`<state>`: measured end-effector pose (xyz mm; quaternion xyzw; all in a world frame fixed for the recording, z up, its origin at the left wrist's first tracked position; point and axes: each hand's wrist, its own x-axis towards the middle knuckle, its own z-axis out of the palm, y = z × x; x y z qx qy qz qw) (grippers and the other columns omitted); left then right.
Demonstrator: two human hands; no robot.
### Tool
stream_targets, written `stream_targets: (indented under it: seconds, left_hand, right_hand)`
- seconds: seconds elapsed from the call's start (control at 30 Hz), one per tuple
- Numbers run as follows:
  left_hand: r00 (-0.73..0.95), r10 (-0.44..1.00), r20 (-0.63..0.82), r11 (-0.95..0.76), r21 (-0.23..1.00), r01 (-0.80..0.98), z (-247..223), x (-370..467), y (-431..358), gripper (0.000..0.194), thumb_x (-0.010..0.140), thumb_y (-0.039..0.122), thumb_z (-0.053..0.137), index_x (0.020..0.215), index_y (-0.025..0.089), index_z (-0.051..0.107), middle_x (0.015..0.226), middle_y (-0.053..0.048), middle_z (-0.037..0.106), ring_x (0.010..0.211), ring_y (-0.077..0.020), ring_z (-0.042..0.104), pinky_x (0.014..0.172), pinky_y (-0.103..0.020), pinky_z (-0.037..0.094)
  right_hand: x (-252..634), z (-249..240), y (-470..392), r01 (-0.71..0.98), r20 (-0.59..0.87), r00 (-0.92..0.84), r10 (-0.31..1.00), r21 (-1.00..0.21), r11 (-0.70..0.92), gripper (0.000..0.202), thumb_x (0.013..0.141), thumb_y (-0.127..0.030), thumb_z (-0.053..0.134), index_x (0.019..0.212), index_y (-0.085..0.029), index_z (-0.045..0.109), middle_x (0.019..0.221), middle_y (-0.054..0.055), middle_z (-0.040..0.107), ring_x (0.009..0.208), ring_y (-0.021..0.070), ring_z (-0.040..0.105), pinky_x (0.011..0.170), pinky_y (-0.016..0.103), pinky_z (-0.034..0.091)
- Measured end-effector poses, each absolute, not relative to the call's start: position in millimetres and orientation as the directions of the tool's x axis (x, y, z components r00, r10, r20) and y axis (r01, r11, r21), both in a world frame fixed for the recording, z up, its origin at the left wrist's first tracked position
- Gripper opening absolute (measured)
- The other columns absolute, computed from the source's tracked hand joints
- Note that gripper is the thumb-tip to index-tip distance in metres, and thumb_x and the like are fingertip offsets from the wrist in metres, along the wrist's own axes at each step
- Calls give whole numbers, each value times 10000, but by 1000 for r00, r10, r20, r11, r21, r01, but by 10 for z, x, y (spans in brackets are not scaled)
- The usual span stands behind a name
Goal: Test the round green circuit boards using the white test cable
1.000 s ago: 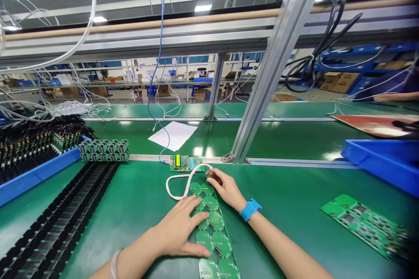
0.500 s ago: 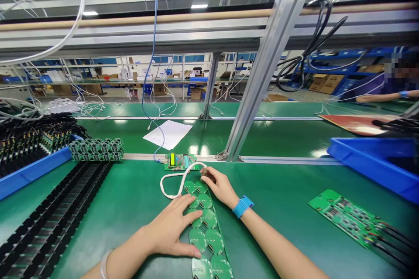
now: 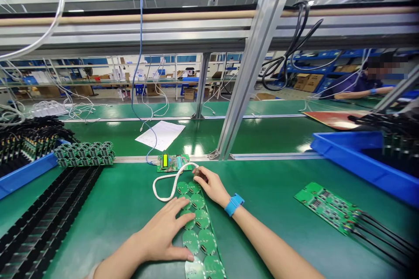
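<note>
A panel of round green circuit boards (image 3: pixel 207 241) lies lengthwise on the green mat in front of me. My left hand (image 3: pixel 166 231) rests on its left side, fingers spread and thumb on a lower disc. At the panel's far end, my right hand (image 3: pixel 209 185) is closed on a small brownish piece at the end of a white sleeved cable (image 3: pixel 156 188); the fingers partly hide this piece, and its exact kind is unclear. The cable loops back toward a green board with a lit yellow-green display (image 3: pixel 165 161), just beyond the panel. A blue band circles my right wrist.
Left are black slotted rails (image 3: pixel 49 222), a stack of small green boards (image 3: pixel 84 154) and a blue tray of wired boards. Right lie green boards with black leads (image 3: pixel 327 207) and a blue bin (image 3: pixel 363 170). A metal post (image 3: pixel 244 69) rises ahead. Another person sits far right.
The whole view has shifted, so things appear slightly farther left. Both hands keep about the same place on the panel. The person at far right shows more fully.
</note>
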<state>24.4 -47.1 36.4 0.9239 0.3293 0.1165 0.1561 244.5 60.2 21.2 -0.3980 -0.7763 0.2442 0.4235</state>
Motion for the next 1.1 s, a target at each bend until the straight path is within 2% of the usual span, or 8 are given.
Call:
stream_targets:
  seconds: [0.47,0.7,0.93,1.1]
  left_hand:
    - [762,640,100,-738,357,573,367,245,-463,798,806,694,600,1401,203,397,1500,-182,286,1379,-371,263,1104,-537,297]
    - [774,626,94,-749,350,563,415,249,-472,806,805,704,585,1406,203,394,1481,-187,325,1378,-382,262,1115,-593,219]
    - [760,638,121,-743,357,567,312,212,-458,776,828,677,576,1445,268,344,1517,-144,276,1375,-396,260,1086,-610,274]
    - [766,623,158,-762,342,550,282,190,-450,755,835,653,591,1443,279,344,1517,-139,276,1376,-399,256,1080,-627,265]
  right_hand:
    - [2449,207,604,400,464,-320,826,-724,562,95,873,-244,521,905,-199,598,773,22,619,663,174,549,626,275,453]
    - [2450,197,606,381,476,-317,820,-728,570,81,872,-233,526,898,-200,596,778,28,627,672,176,546,638,281,455]
    - [2437,207,622,431,476,-312,822,-701,569,77,863,-183,539,894,-212,603,815,26,651,716,178,582,663,275,477]
    - [2424,212,641,445,493,-299,817,-685,576,85,848,-161,561,893,-208,615,791,19,646,708,175,587,639,260,477]
